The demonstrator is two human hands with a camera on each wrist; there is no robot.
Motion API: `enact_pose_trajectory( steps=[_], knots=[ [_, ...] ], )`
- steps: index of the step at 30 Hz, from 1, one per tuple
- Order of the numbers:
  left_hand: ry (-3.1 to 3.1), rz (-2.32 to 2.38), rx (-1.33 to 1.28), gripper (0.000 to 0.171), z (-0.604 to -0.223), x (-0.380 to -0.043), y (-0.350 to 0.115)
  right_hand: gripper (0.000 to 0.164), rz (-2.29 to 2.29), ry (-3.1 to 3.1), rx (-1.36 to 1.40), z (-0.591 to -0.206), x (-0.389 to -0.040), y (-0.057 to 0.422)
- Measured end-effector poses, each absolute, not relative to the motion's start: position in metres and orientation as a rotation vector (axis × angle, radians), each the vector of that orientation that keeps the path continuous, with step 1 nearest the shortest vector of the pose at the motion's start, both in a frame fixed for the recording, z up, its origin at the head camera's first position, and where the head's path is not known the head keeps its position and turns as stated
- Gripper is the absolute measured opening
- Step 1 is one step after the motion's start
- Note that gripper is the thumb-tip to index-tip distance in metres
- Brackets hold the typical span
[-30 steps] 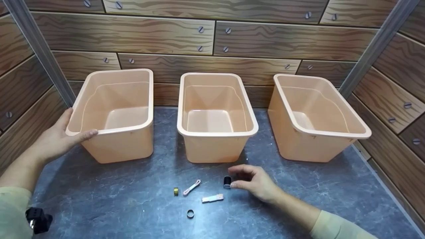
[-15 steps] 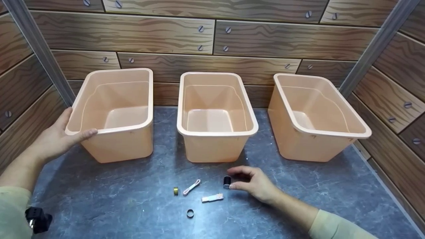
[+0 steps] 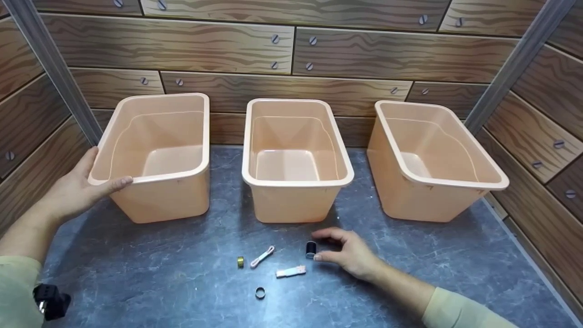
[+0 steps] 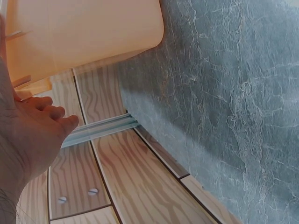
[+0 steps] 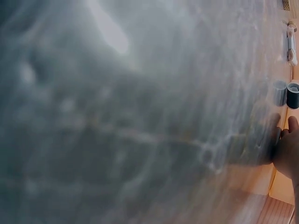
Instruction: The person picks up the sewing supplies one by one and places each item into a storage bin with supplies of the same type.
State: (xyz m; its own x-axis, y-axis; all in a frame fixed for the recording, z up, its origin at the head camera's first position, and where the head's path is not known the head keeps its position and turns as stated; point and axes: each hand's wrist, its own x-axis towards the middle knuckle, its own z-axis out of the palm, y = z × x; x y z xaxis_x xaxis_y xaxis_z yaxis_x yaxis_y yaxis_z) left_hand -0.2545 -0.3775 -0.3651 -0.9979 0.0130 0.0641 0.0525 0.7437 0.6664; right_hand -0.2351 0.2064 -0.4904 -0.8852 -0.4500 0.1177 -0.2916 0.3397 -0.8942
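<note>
Three peach plastic bins stand in a row. My left hand (image 3: 75,191) grips the near left corner of the left bin (image 3: 164,200), thumb over the front rim; in the left wrist view, its fingers (image 4: 56,112) curl under the rim. My right hand (image 3: 353,255) rests low over the table beside a small upright spool of black thread (image 3: 311,249), thumb and forefinger parted. In the right wrist view, a small gap separates the fingertips from the spool (image 5: 293,97). Left of it lie a folded pale band (image 3: 291,272), a bundled pinkish-white cord (image 3: 263,257), a small gold roll (image 3: 240,262) and a dark ring (image 3: 260,293).
The middle bin (image 3: 291,202) stands behind the small items, the right bin (image 3: 423,200) beyond my right hand. Wood-print walls (image 3: 182,43) enclose the back and sides of the grey marbled table (image 3: 150,278). A black device (image 3: 51,302) sits by my left sleeve.
</note>
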Motion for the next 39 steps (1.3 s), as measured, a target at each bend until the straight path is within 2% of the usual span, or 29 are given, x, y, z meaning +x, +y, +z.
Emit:
enact_pose_trajectory(
  steps=[39],
  knots=[
    [-2.874, -1.131, -0.058, 0.108, -0.3661, -0.2549, -0.379, 0.04, -1.418, 2.653, -0.701, -0.4954, -0.2358, 0.2039]
  ],
)
